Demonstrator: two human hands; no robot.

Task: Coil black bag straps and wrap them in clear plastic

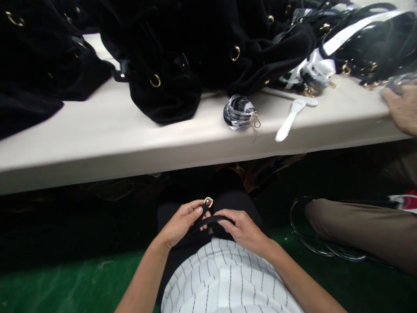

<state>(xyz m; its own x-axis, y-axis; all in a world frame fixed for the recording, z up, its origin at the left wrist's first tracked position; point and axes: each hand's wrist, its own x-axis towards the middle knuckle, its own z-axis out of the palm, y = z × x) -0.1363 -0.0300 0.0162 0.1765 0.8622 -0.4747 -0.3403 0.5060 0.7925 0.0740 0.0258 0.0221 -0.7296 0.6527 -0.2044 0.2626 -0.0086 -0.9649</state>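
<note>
Over my lap, my left hand (189, 216) pinches a thin black strap (213, 218) close to its gold buckle (208, 201). My right hand (239, 224) grips the same strap a little to the right, thumb and fingers closed on it. Between the hands the strap bows in a short curve. Against my dark trousers its lower part is hard to make out. On the table edge ahead lies a coiled black strap in clear plastic (240, 112), with a gold clasp at its right side. Neither hand touches it.
Black bags (163, 56) with gold rings crowd the white table (97, 143). White plastic strips (291, 121) lie right of the coiled strap, before more wrapped straps (316, 74). Another person's hand (405, 104) rests at the right, with their leg (355, 224) below.
</note>
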